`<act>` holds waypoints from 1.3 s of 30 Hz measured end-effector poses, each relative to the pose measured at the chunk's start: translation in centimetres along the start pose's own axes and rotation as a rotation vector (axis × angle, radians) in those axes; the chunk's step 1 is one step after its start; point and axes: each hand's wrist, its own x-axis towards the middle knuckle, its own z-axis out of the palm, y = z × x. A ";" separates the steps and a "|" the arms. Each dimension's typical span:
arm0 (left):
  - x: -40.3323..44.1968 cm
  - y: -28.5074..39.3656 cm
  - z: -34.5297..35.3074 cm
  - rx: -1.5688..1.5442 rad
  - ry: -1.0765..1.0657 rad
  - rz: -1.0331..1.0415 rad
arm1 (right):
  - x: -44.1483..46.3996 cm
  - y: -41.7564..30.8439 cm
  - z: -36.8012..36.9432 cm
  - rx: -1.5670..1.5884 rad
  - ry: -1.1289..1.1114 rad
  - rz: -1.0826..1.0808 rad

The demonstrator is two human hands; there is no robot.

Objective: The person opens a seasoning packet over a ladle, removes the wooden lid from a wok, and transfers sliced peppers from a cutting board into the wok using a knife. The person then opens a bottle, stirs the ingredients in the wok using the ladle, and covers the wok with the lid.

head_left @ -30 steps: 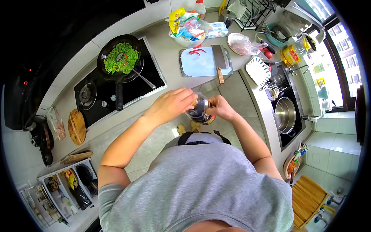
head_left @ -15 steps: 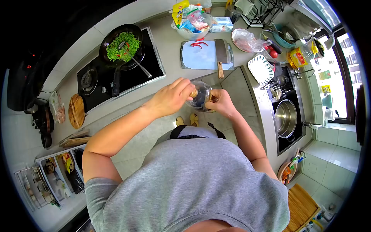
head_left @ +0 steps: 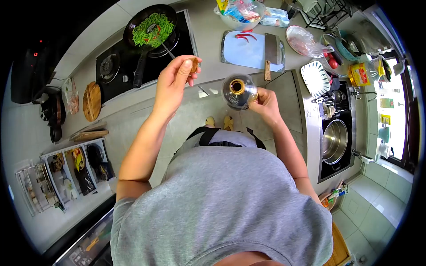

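Note:
My left hand [head_left: 175, 77] is raised in front of the stove and pinches a small brown cap [head_left: 194, 65] between thumb and fingers. A clear, rounded bottle [head_left: 238, 98] with an uncovered gold-rimmed mouth is held upright by my right hand [head_left: 266, 105], which grips its right side. Beyond my left hand, green vegetables with red bits [head_left: 153, 30] lie in a black wok [head_left: 130, 33]. A spatula rests in the wok, its handle running toward my left hand.
A blue cutting board [head_left: 239, 51] carries red chilies and a cleaver [head_left: 271, 49]. Behind it stands a bowl of packets [head_left: 242, 20]. On the right are a striped dish [head_left: 315, 79] and a steel pot [head_left: 334, 141] in the sink. A round wooden board [head_left: 92, 102] leans at left.
My left hand has lifted off the bottle toward the stove, with the cap in it, and the bottle's mouth is uncovered. My right hand still holds the bottle. The view has shifted.

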 end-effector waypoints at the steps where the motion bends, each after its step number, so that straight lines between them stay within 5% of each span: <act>1: -0.5 -0.4 -0.7 -0.040 0.013 -0.020 | 0.2 -0.5 0.1 0.023 -0.007 -0.017; 9: -2.6 -3.2 -8.4 -0.293 0.326 0.019 | 4.2 -5.2 2.2 -0.256 -0.067 -0.041; 15: -3.6 -4.2 -16.4 -0.206 0.549 0.096 | 10.5 -8.3 5.9 -0.416 -0.090 -0.083; 29: -5.1 -7.3 -30.5 -0.202 0.624 -0.034 | 30.2 -12.2 15.3 -0.841 -0.090 -0.014; 39: -5.1 -8.9 -35.7 -0.198 0.657 -0.068 | 35.9 -14.0 19.6 -1.104 -0.132 0.058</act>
